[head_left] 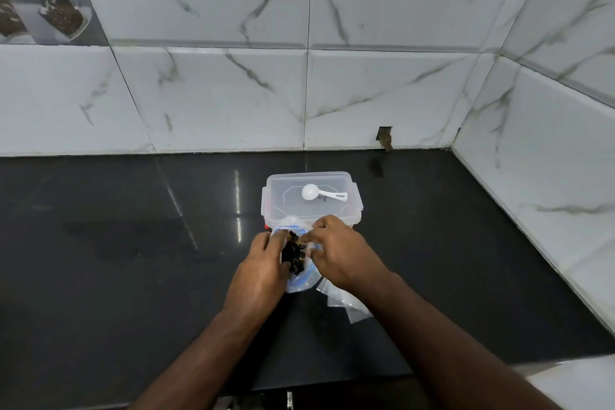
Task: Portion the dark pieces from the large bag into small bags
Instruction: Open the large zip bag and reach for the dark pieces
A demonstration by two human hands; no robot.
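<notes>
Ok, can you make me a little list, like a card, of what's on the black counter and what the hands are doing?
counter: black, shiny countertop, marble-look tiled wall behind
box: clear plastic box, lid on, standing behind the hands
scoop: white scoop lying on the box lid
large bag: clear bag with blue markings, between the hands
dark pieces: dark pieces in the bag
small bags: empty clear small bags lying flat under the right wrist
left hand: left hand holds the bag's left side
right hand: right hand pinches the bag's top edge

The frame shows two hands, left hand (263, 263) and right hand (336, 253), one large bag (299, 283), one lidded container (312, 200), and one white scoop (321, 193).
</notes>
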